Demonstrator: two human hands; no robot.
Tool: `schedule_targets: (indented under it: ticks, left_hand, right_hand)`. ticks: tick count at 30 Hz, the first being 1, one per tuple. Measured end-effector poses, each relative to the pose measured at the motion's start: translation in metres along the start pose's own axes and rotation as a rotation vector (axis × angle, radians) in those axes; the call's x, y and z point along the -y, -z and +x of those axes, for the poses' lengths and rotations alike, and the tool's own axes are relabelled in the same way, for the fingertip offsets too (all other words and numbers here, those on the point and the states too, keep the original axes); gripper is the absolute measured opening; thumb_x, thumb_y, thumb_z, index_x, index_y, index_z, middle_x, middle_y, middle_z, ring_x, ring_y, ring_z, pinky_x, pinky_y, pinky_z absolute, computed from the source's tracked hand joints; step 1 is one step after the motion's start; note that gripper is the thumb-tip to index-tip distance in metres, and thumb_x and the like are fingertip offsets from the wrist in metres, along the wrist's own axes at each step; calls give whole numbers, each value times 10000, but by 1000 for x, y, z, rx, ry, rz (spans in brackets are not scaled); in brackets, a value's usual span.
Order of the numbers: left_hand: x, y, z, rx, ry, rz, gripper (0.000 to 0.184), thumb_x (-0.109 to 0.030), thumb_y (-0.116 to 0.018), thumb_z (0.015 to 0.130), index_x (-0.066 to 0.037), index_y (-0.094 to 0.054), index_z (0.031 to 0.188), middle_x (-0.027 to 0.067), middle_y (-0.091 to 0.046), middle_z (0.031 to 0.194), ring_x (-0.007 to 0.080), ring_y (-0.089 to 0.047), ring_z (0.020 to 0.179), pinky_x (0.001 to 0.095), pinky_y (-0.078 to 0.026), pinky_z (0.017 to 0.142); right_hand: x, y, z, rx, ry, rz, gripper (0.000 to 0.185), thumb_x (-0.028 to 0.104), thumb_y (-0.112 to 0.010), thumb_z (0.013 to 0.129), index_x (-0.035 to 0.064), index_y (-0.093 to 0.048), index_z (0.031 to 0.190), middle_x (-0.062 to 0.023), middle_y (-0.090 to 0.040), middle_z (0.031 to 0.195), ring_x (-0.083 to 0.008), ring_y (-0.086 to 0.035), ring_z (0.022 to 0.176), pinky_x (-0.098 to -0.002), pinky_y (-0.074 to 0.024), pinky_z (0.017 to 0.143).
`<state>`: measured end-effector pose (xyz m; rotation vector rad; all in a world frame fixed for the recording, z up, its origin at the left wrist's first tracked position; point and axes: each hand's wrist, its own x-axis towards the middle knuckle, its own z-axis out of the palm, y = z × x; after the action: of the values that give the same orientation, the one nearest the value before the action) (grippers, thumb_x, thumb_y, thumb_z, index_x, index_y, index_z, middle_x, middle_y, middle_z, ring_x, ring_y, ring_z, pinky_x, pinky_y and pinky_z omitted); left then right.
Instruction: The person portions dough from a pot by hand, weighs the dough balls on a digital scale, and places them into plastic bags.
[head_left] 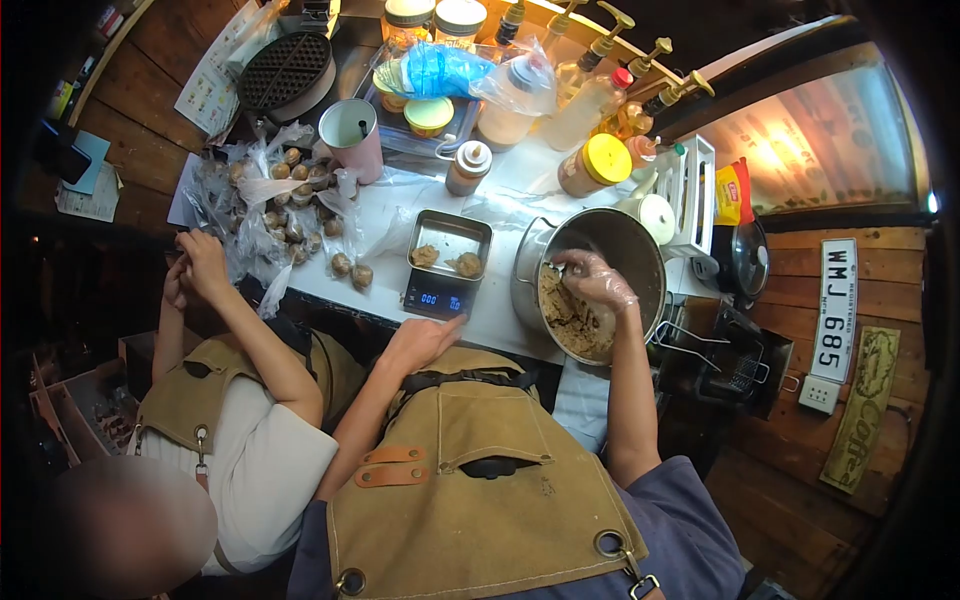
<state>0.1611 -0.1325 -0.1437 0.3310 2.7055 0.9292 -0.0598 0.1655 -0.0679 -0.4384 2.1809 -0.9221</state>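
Observation:
My left hand [425,343] rests at the table's front edge, index finger stretched to the right front corner of a digital scale [437,298] with a lit blue display. No object shows in that hand. On the scale sits a small metal tray [452,222] with two lumps of dough [467,264]. My right hand [597,280], in a clear plastic glove, reaches into a large metal pot [645,250] over crumbly brown dough [580,325]. Its fingers are bent together, and what they hold, if anything, is hidden.
At left a co-worker's hands [200,268] are held together near bagged dough balls [290,200]. Behind stand a pink cup [352,140], a squeeze bottle [468,168], a yellow-lidded jar [597,165], pump bottles [590,65] and a waffle iron [287,75]. A fryer basket [735,380] is at right.

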Motion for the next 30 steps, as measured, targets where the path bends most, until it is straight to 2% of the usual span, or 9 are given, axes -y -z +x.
schedule_targets:
  ticks: [4, 7, 10, 13, 16, 20, 24, 25, 30]
  left_hand:
    - [1, -2, 0, 0, 4, -1, 414, -373, -539, 1016, -173, -604, 1372, 161, -655, 662, 353, -656, 644, 459, -514, 603]
    - [2, -3, 1, 20, 13, 17, 408, -371, -536, 1016, -174, -610, 1366, 157, -649, 651, 350, -652, 637, 457, -509, 593]
    - [3, -5, 2, 15, 3, 18, 403, -365, -532, 1018, -175, -611, 1363, 155, -645, 646, 349, -650, 634, 459, -506, 589]
    - [1, -3, 2, 22, 7, 12, 397, -358, -523, 1019, -169, -609, 1358, 160, -654, 663, 356, -658, 654, 464, -511, 600]
    - [-1, 1, -1, 53, 36, 8, 395, -353, -503, 1022, -156, -605, 1348, 174, -675, 703, 371, -673, 696, 474, -523, 627]
    - [-1, 1, -3, 47, 60, -11, 400, -354, -499, 1022, -149, -606, 1349, 182, -680, 717, 375, -677, 711, 483, -527, 644]
    - [-2, 2, 0, 40, 47, -20, 401, -351, -496, 1023, -137, -610, 1343, 186, -685, 729, 376, -680, 723, 482, -530, 661]
    - [-2, 1, 1, 21, 38, -20, 396, -345, -509, 1020, -146, -611, 1346, 181, -678, 712, 371, -675, 702, 479, -526, 647]
    - [5, -8, -1, -19, 10, -13, 388, -333, -532, 1014, -159, -617, 1350, 165, -663, 672, 360, -661, 653, 470, -516, 614]
  right_hand:
    - [0, -2, 8, 101, -1, -63, 382, 159, -745, 809, -6, -717, 1152, -127, -740, 1010, -170, -669, 856, -331, -542, 812]
    - [4, -4, 12, 65, -110, -138, 338, 161, -736, 791, 3, -744, 1089, -162, -748, 902, -252, -701, 815, -379, -547, 803]
    - [0, -11, 16, -75, 120, -296, 297, 130, -724, 783, 4, -742, 1051, -209, -739, 895, -345, -720, 810, -420, -555, 783]
    - [4, -13, 20, -118, -22, -356, 232, 102, -708, 784, 11, -745, 994, -247, -712, 931, -396, -709, 869, -439, -554, 795]
    - [-22, -16, 27, -445, 55, -470, 200, 110, -718, 811, -8, -740, 971, -211, -730, 891, -316, -731, 806, -411, -562, 773]
    - [-55, 14, 22, -493, -86, 431, 218, 122, -650, 943, -26, -714, 1090, -110, -737, 968, -166, -685, 854, -326, -569, 752]
    - [-13, 20, -7, -457, -98, 1211, 304, 130, -630, 936, -59, -673, 1170, -161, -713, 1103, -256, -689, 1011, -364, -563, 908]
    - [-14, 21, -13, -381, -48, 1343, 367, 107, -620, 909, -106, -629, 1208, -199, -669, 1213, -337, -651, 1115, -431, -528, 1005]
    - [1, 0, -26, -276, 156, 1742, 393, 80, -596, 894, -158, -591, 1207, -263, -589, 1299, -417, -554, 1214, -476, -482, 1083]
